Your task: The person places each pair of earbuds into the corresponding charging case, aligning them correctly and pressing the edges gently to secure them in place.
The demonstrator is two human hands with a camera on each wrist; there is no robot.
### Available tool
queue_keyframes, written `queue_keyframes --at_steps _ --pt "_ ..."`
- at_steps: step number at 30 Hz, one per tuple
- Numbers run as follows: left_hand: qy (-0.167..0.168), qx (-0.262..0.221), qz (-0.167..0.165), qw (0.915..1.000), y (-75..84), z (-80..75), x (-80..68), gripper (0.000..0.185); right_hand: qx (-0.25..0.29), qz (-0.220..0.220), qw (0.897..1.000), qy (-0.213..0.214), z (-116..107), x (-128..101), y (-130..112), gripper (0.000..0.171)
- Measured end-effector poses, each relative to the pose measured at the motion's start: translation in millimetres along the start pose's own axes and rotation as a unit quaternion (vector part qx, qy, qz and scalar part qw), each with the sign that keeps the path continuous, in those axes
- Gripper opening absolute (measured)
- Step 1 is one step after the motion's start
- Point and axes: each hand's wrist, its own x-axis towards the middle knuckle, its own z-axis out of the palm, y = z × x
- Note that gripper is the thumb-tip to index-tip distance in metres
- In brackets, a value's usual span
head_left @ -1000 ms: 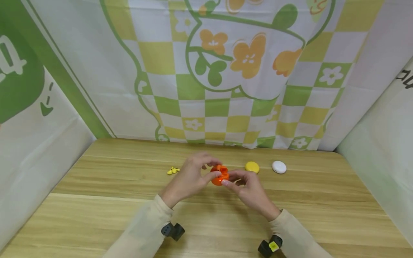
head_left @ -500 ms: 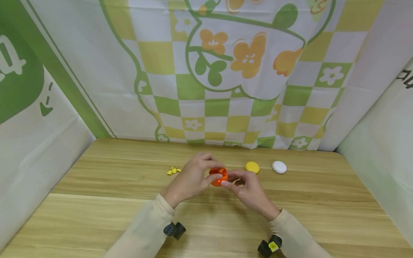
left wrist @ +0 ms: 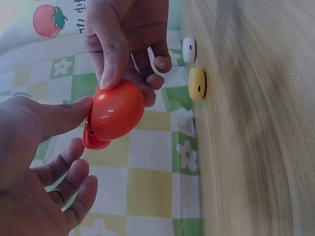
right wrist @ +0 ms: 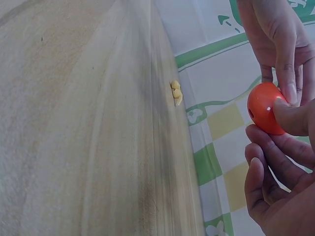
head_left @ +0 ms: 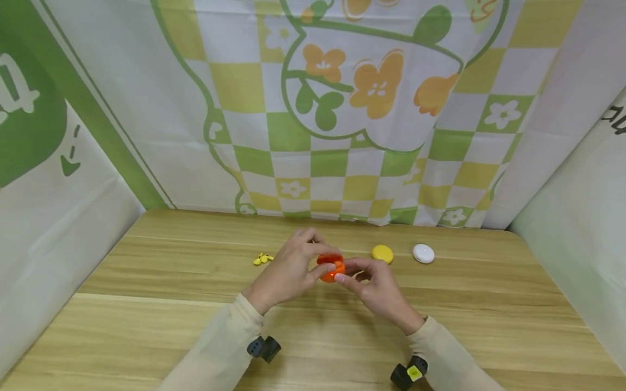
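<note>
Fingers (head_left: 326, 267) of both the left hand (head_left: 288, 271) and right hand (head_left: 376, 285) are pinching the orange case (head_left: 331, 267), holding it above the desk (head_left: 146, 304) near the middle. Pressing both halves evenly should be shutting it cleanly. No readable writing is showing on the yellow case (head_left: 382, 253), white case (head_left: 423, 253) or yellow earbuds (head_left: 262, 258).

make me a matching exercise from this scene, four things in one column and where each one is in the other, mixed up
Things:
1. orange case
2. yellow case
3. white case
4. yellow earbuds

Places:
A. on the table, farthest to the right
B. on the table, left of the left hand
C. held off the table between both hands
D. on the table, just beyond the right hand, beside the white one

Pairs: 1-C, 2-D, 3-A, 4-B
</note>
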Motion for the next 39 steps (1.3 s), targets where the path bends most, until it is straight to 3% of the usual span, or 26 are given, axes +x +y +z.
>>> queue_keyframes --at_steps 3,8,12,16,20,27,39 --pt "0.009 -0.022 -0.02 0.9995 -1.8 -1.7 0.3 0.026 -0.003 0.001 1.0 0.001 -0.2 -0.1 -0.2 0.022" --pt "0.02 -0.063 -0.09 0.9937 -9.7 -4.7 2.1 0.024 -0.006 0.006 1.0 0.01 -0.9 0.1 0.5 0.021" --pt "-0.032 -0.1 -0.135 0.9852 -18.3 -5.0 3.7 0.028 -0.004 0.006 1.0 0.01 -1.2 -0.3 0.3 0.022" --pt "-0.088 -0.132 -0.15 0.9758 -25.0 -4.5 4.4 0.035 -0.001 0.003 1.0 0.006 -1.1 -1.0 -0.8 0.024" --pt "-0.1 -0.147 -0.137 0.9745 -25.7 -4.5 4.7 0.033 -0.002 0.004 1.0 0.005 -1.0 -0.5 -1.0 0.023" --pt "-0.083 -0.161 -0.104 0.978 -21.9 -0.6 4.7 0.024 0.002 0.03 0.999 0.015 -0.8 0.3 -0.7 0.02" --pt "-0.092 -0.172 -0.095 0.9762 -23.0 7.2 -0.5 0.017 -0.001 0.042 0.999 0.026 -1.6 -1.0 0.6 0.024"
